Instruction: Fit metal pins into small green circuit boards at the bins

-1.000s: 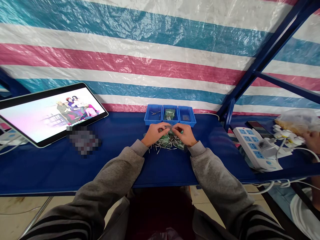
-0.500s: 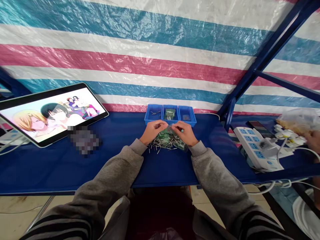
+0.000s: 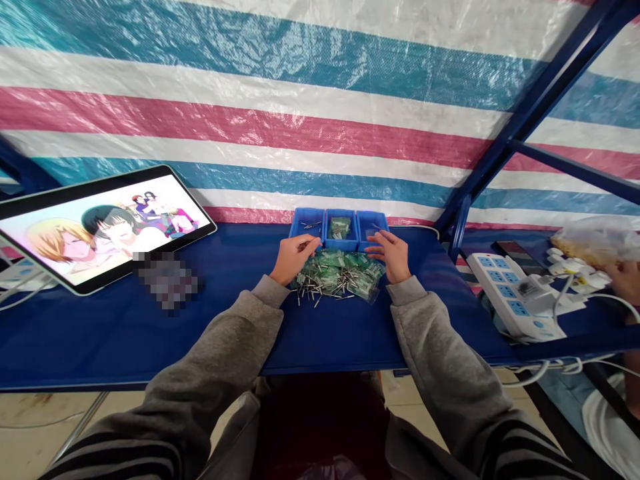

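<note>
My left hand [image 3: 294, 259] is over the left edge of the pile, just in front of the left blue bin [image 3: 307, 231]. Its thumb and fingertips are pinched together, and what they hold, if anything, is too small to make out. At the front edge of the right blue bin [image 3: 382, 225], my right hand [image 3: 393, 257] has its fingers apart. Between and below both hands spreads a pile of thin metal rods [image 3: 316, 291] mixed with small green-tinted plastic packets [image 3: 367, 277]. Similar packets lie in the middle blue bin [image 3: 341, 244]; a few rods lie in the left one.
On the left of the blue table [image 3: 225, 327] a tablet [image 3: 115, 227] leans, with a pixelated object [image 3: 170, 283] before it. To the right are a power strip [image 3: 510, 297] with plugs, a blue metal frame [image 3: 460, 230] and another person's hand [image 3: 625, 280] beside a plastic bag [image 3: 600, 240].
My hands have moved apart from their meeting point over the pile, the left one leftward and the right one rightward toward the right bin. My right fingers have spread.
</note>
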Demonstrator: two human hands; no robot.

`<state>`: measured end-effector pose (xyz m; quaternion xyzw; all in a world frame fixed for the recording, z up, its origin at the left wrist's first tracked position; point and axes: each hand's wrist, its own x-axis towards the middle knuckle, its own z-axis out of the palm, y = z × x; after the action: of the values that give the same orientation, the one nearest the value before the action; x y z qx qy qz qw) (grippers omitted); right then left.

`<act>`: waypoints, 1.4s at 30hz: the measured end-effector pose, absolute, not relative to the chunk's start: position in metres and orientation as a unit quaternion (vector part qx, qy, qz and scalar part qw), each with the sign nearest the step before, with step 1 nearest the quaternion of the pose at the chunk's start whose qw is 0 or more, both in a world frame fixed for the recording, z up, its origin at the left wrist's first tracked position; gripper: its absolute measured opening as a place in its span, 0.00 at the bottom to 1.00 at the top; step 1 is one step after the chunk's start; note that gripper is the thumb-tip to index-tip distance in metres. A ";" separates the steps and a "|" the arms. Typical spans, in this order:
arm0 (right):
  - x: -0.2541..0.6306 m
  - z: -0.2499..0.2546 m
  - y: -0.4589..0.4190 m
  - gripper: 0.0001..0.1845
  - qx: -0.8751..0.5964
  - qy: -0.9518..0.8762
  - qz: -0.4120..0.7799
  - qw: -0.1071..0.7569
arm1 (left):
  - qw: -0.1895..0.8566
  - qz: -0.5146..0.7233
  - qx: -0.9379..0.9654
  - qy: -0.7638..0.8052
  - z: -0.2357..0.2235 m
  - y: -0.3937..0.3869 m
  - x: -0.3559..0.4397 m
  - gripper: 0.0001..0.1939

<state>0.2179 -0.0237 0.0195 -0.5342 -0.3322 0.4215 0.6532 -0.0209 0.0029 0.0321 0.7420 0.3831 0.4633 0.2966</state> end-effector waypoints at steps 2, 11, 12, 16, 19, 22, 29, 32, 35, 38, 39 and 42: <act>0.219 0.019 -0.024 0.23 -0.565 -0.376 0.388 0.623 | 0.267 0.424 0.781 0.374 0.033 0.002 -0.022 0.20; 0.232 0.000 -0.071 0.40 -0.503 -0.801 0.136 0.296 | 0.158 0.122 0.926 0.319 0.015 -0.021 -0.051 0.42; 0.235 -0.005 -0.078 0.47 -0.503 -0.821 0.119 0.242 | 0.150 0.097 0.929 0.325 0.012 -0.024 -0.054 0.46; 0.238 -0.020 -0.090 0.58 -0.538 -0.834 0.056 0.107 | 0.126 0.037 0.931 0.339 -0.001 -0.032 -0.055 0.56; 0.234 -0.025 -0.089 0.59 -0.552 -0.829 0.064 0.057 | 0.109 0.031 0.928 0.354 -0.006 -0.035 -0.050 0.57; 0.227 -0.025 -0.086 0.56 -0.565 -0.821 0.069 0.041 | 0.099 0.029 0.926 0.362 -0.007 -0.036 -0.046 0.54; 0.211 -0.023 -0.079 0.50 -0.587 -0.807 0.048 0.045 | 0.098 0.054 0.920 0.376 -0.009 -0.031 -0.041 0.52; 0.207 -0.025 -0.078 0.46 -0.590 -0.804 0.037 0.061 | 0.108 0.063 0.918 0.375 -0.013 -0.028 -0.040 0.51; 0.205 -0.028 -0.078 0.45 -0.589 -0.804 0.031 0.077 | 0.122 0.069 0.914 0.380 -0.017 -0.025 -0.038 0.49; 0.203 -0.031 -0.078 0.43 -0.588 -0.803 0.016 0.096 | 0.127 0.073 0.911 0.386 -0.018 -0.025 -0.037 0.47; 0.203 -0.032 -0.078 0.42 -0.589 -0.802 0.011 0.102 | 0.126 0.075 0.910 0.387 -0.018 -0.025 -0.037 0.46; 0.201 -0.034 -0.080 0.41 -0.592 -0.798 -0.002 0.115 | 0.120 0.082 0.910 0.388 -0.017 -0.027 -0.036 0.45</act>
<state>0.2011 -0.0796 -0.0337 -0.5920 -0.7977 -0.0018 0.1149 -0.0355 -0.0270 -0.0173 0.9104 0.3876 0.0820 0.1195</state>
